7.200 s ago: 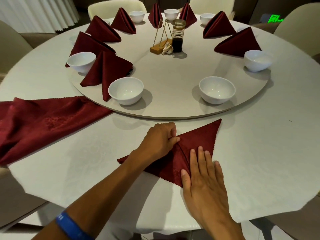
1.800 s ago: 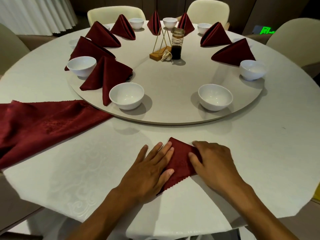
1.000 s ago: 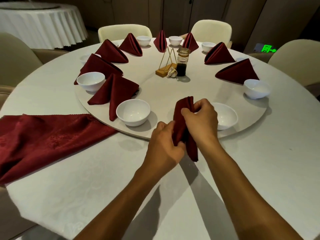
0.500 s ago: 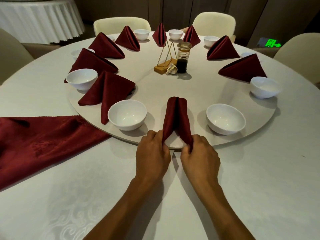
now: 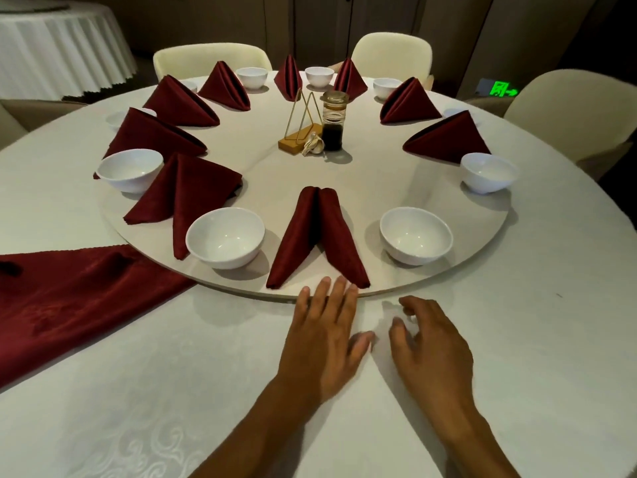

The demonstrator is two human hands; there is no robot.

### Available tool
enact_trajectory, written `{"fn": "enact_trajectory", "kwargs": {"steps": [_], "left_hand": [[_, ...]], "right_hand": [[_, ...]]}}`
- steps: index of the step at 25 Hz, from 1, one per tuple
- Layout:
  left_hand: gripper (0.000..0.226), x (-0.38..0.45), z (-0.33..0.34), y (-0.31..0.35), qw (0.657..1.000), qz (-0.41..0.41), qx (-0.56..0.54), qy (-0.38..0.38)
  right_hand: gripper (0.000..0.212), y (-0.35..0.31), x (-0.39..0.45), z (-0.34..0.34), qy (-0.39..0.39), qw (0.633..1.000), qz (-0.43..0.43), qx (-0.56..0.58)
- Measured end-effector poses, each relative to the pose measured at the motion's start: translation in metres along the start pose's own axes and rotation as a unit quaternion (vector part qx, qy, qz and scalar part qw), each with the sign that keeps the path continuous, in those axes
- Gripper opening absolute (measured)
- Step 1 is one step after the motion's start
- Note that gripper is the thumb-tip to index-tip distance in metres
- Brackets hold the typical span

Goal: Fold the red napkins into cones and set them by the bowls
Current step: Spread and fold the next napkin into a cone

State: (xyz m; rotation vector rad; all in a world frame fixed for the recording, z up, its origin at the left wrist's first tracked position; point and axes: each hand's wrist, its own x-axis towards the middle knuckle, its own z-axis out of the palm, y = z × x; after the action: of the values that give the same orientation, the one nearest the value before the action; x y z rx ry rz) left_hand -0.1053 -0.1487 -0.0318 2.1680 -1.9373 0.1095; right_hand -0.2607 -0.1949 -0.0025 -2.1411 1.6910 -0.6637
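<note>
A red napkin cone (image 5: pixel 317 236) stands on the round turntable (image 5: pixel 362 181), between the near left white bowl (image 5: pixel 225 238) and the near right white bowl (image 5: pixel 416 234). Just below it, my left hand (image 5: pixel 324 336) lies with fingers straight on the white tablecloth, fingertips at the turntable's edge and holding nothing. My right hand (image 5: pixel 427 336) hovers beside it with loosely curled fingers, also holding nothing. Several more folded cones, such as one at the left (image 5: pixel 186 194), stand by other bowls around the turntable. An unfolded red napkin (image 5: pixel 69 301) lies flat at the left.
A gold stand on a wooden base (image 5: pixel 298 132) and a dark sauce jar (image 5: pixel 333 120) occupy the turntable's centre. Cream chairs (image 5: pixel 212 60) ring the table. Another white-clothed table (image 5: pixel 62 46) stands at the back left.
Both hands let go of the cone's lower corners and drew back onto the tablecloth. The cone now stands by itself on the turntable, its two sides spread wider.
</note>
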Motion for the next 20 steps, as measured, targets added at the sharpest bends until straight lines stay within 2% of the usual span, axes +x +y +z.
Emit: {"fn": "enact_trajectory", "kwargs": {"steps": [3, 6, 10, 12, 14, 17, 20], "left_hand": [[0.071, -0.002, -0.003, -0.009, 0.999, 0.001, 0.023, -0.028], [0.071, -0.011, -0.014, -0.024, 0.998, -0.026, 0.038, -0.049], [0.080, -0.029, -0.044, -0.057, 0.998, -0.047, 0.025, -0.031], [0.086, -0.038, -0.054, -0.077, 0.997, -0.072, 0.001, -0.025], [0.082, -0.045, -0.058, -0.100, 0.994, -0.106, -0.019, -0.020], [0.080, -0.050, -0.059, -0.133, 0.989, -0.145, -0.020, 0.000], [0.072, -0.039, -0.065, -0.162, 0.987, -0.158, 0.007, -0.037]], "right_hand": [[0.027, 0.031, 0.005, -0.016, 0.020, 0.999, 0.004, 0.026], [0.023, 0.047, 0.021, -0.024, 0.024, 0.999, 0.003, 0.044], [0.029, 0.037, 0.045, -0.019, 0.038, 0.996, -0.077, 0.014], [0.045, 0.026, 0.052, -0.013, -0.029, 0.992, -0.117, -0.042], [0.055, 0.018, 0.050, -0.003, -0.105, 0.976, -0.165, -0.096], [0.058, 0.003, 0.031, 0.017, -0.129, 0.960, -0.207, -0.135], [0.058, -0.017, 0.020, 0.033, -0.128, 0.961, -0.202, -0.140]]}}
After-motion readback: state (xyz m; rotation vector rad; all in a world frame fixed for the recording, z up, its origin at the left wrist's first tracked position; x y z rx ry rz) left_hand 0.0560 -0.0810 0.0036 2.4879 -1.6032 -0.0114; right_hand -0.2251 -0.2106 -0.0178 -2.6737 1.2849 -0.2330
